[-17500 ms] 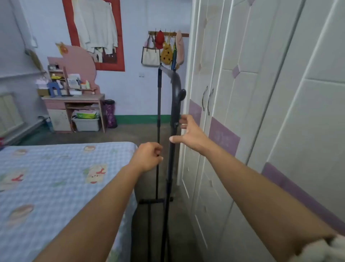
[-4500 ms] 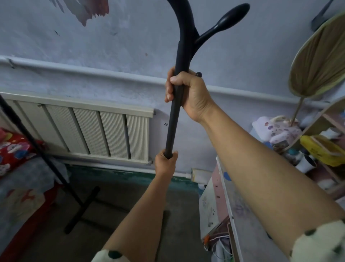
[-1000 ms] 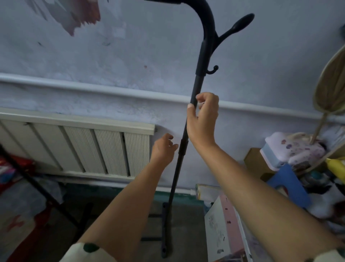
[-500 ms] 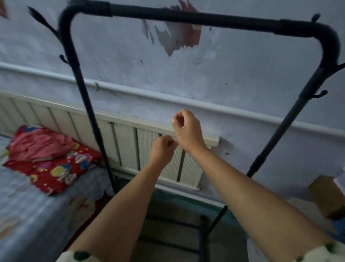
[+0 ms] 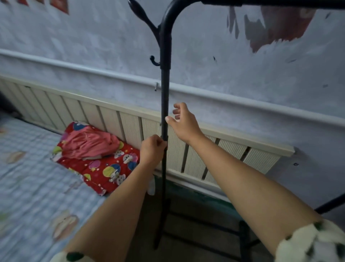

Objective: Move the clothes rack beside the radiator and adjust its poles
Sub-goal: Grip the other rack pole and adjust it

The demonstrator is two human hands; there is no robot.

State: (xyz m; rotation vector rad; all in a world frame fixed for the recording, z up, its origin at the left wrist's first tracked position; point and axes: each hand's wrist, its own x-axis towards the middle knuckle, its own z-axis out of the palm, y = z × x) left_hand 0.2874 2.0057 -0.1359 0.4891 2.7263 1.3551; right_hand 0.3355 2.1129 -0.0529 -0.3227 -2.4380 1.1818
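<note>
The black clothes rack stands in front of the cream radiator on the wall. Its left upright pole rises through the middle of the view, with a hook and a branch near the top, and bends into the top bar. My left hand is closed around this pole at its joint collar. My right hand is just above, fingers spread, thumb touching the pole but not gripping it. The rack's base bars lie on the floor below.
A bed with a pale blue checked cover fills the left side. A red patterned pillow with pink cloth on it lies against the radiator. A white pipe runs along the wall. The rack's right leg shows at the right edge.
The view has swung left to the rack's left pole. My left hand has closed on that pole, and my right hand has opened beside it; half a second ago both hands held nothing.
</note>
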